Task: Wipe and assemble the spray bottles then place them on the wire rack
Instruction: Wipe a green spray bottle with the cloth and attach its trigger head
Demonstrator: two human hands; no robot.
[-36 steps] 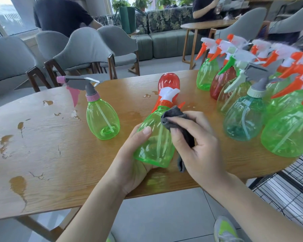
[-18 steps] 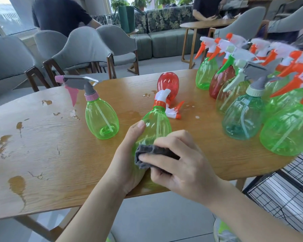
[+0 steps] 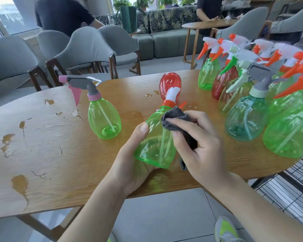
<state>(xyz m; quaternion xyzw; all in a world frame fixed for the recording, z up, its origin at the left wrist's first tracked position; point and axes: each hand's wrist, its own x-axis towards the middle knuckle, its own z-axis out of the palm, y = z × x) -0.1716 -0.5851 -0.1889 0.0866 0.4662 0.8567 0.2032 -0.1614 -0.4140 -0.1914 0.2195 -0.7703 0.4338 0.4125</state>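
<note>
**Both hands at work over the near table edge**

Both bare forearms reach up from the lower frame and converge near the table's near edge. The left hand (image 3: 135, 165) cups the base of a tilted bottle (image 3: 156, 145) from beneath, palm up, thumb laid along its left side. The right hand (image 3: 198, 147) comes in from the right, back of the hand upward, fingers curled, pinching a cloth (image 3: 175, 119) against the bottle's upper right shoulder. The two hands sit just beside each other.
</note>
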